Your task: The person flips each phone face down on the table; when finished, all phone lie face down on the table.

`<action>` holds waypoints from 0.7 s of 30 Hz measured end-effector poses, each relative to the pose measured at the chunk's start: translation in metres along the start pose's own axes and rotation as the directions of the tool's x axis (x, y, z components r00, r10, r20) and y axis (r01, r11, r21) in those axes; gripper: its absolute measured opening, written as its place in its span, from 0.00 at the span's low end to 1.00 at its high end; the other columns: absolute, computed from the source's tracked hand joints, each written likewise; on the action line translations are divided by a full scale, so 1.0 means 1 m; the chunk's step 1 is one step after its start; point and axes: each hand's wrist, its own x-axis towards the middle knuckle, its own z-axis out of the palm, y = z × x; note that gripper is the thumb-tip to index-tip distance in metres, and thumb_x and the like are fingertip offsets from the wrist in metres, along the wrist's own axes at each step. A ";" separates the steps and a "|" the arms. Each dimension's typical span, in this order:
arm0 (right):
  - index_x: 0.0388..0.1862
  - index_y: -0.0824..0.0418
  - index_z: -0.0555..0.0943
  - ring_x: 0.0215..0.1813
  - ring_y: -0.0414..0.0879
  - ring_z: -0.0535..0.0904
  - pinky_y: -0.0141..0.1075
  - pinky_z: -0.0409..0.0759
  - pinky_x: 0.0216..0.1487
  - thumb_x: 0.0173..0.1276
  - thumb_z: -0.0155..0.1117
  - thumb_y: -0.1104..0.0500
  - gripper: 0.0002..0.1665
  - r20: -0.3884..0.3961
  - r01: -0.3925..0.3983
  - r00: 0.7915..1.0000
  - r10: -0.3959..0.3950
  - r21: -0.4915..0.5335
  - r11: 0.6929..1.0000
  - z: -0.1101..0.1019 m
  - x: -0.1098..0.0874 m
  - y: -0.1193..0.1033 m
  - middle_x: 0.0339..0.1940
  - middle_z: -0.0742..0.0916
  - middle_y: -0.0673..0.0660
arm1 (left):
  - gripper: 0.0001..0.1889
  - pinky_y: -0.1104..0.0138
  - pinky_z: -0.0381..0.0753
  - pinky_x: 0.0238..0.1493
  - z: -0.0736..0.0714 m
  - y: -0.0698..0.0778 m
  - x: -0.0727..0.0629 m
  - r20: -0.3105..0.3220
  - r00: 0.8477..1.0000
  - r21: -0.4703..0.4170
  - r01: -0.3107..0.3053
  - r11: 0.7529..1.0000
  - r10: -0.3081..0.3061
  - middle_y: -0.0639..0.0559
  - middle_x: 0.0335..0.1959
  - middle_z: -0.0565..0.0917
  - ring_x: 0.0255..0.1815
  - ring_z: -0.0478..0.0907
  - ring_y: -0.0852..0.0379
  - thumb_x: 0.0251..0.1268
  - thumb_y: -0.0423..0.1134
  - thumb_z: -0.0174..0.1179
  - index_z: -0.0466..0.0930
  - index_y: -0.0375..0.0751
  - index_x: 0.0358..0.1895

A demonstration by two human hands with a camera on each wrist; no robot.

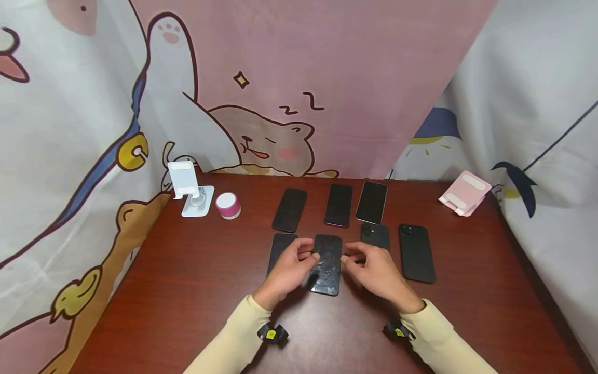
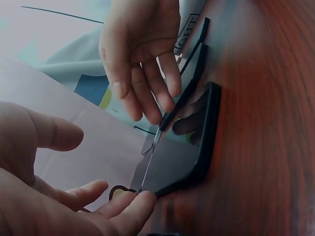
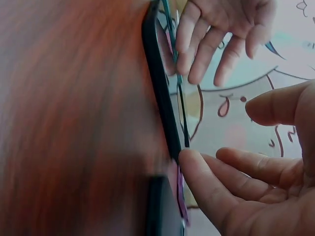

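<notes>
The left hand (image 1: 290, 266) is loosely open at the left edge of a black phone (image 1: 327, 267), its fingers gently bent, with a clear gap between thumb and fingers; the thumb tip comes just over the phone's edge in the head view, though whether it presses there I cannot tell; the right hand (image 1: 375, 270) is about as open on the opposite side, fingers relaxed and slightly curved, its fingertips at or just beside the right edge, contact again hard to judge; neither hand grips anything; the phone lies flat on the reddish-brown surface (image 1: 196, 291), between the two hands, dark screen up, glossy, with pale smudge-like marks or reflections across it, and the left wrist view shows fingers mirrored in the glass; a second dark phone (image 1: 282, 243) is partly hidden by the left hand, and a camera-side-up phone (image 1: 376, 237) is partly hidden by the right.
</notes>
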 end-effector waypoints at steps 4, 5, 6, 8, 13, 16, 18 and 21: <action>0.66 0.61 0.83 0.50 0.45 0.90 0.38 0.88 0.44 0.74 0.69 0.50 0.27 0.028 0.004 1.000 -0.004 0.005 1.000 0.010 0.002 -0.005 0.57 0.91 0.58 | 0.30 0.46 0.78 0.71 -0.001 0.000 -0.002 0.018 1.000 -0.022 0.013 1.000 -0.013 0.28 0.70 0.76 0.71 0.77 0.35 0.76 0.39 0.61 0.67 0.26 0.73; 0.67 0.62 0.82 0.50 0.45 0.90 0.39 0.88 0.45 0.74 0.69 0.50 0.28 0.030 0.000 1.000 0.000 0.004 1.000 0.012 0.002 -0.005 0.58 0.90 0.59 | 0.30 0.46 0.78 0.71 -0.001 0.000 -0.003 0.026 0.999 -0.029 0.022 0.999 -0.021 0.27 0.70 0.76 0.71 0.77 0.35 0.76 0.39 0.61 0.67 0.26 0.73; 0.68 0.62 0.82 0.50 0.45 0.90 0.40 0.88 0.45 0.74 0.70 0.50 0.29 0.029 -0.006 1.000 0.006 0.004 1.000 0.014 0.003 -0.005 0.58 0.90 0.59 | 0.30 0.46 0.78 0.71 -0.001 0.000 -0.003 0.035 0.999 -0.032 0.025 0.999 -0.024 0.27 0.70 0.76 0.71 0.77 0.35 0.76 0.39 0.61 0.66 0.25 0.74; 0.69 0.63 0.81 0.50 0.46 0.90 0.42 0.88 0.47 0.73 0.70 0.50 0.30 0.019 -0.010 1.000 0.010 0.005 1.000 0.016 0.003 -0.005 0.59 0.90 0.59 | 0.30 0.46 0.78 0.71 -0.001 0.000 -0.003 0.047 0.998 -0.036 0.032 0.999 -0.030 0.27 0.70 0.75 0.71 0.77 0.35 0.77 0.39 0.60 0.65 0.25 0.74; 0.70 0.64 0.80 0.50 0.46 0.90 0.44 0.88 0.47 0.72 0.71 0.51 0.31 0.010 -0.015 1.000 0.015 0.004 1.000 0.019 0.004 -0.006 0.57 0.91 0.59 | 0.32 0.45 0.77 0.71 0.000 -0.001 -0.002 0.047 0.998 -0.046 0.044 0.998 -0.042 0.26 0.70 0.75 0.71 0.76 0.33 0.76 0.39 0.60 0.65 0.24 0.74; 0.69 0.64 0.80 0.50 0.47 0.90 0.44 0.88 0.48 0.73 0.71 0.51 0.31 0.019 -0.015 1.000 0.015 0.002 1.000 0.020 0.005 -0.007 0.56 0.91 0.59 | 0.32 0.45 0.77 0.71 0.000 -0.001 -0.001 0.047 0.998 -0.048 0.053 0.997 -0.051 0.25 0.70 0.75 0.72 0.76 0.33 0.76 0.39 0.60 0.65 0.24 0.75; 0.69 0.64 0.80 0.50 0.47 0.90 0.44 0.87 0.48 0.73 0.70 0.51 0.31 0.021 -0.023 1.000 0.023 -0.002 1.000 0.021 0.005 -0.008 0.57 0.91 0.59 | 0.32 0.45 0.78 0.71 0.001 -0.001 0.000 0.051 0.997 -0.048 0.063 0.997 -0.060 0.26 0.70 0.75 0.72 0.76 0.34 0.76 0.39 0.60 0.64 0.25 0.75; 0.69 0.64 0.80 0.50 0.47 0.89 0.43 0.87 0.47 0.73 0.70 0.52 0.30 0.016 -0.027 1.000 0.027 -0.013 1.000 0.022 0.004 -0.008 0.57 0.91 0.60 | 0.32 0.45 0.78 0.71 0.001 -0.002 0.000 0.054 0.995 -0.049 0.084 0.995 -0.081 0.27 0.70 0.75 0.72 0.76 0.34 0.77 0.40 0.60 0.65 0.27 0.76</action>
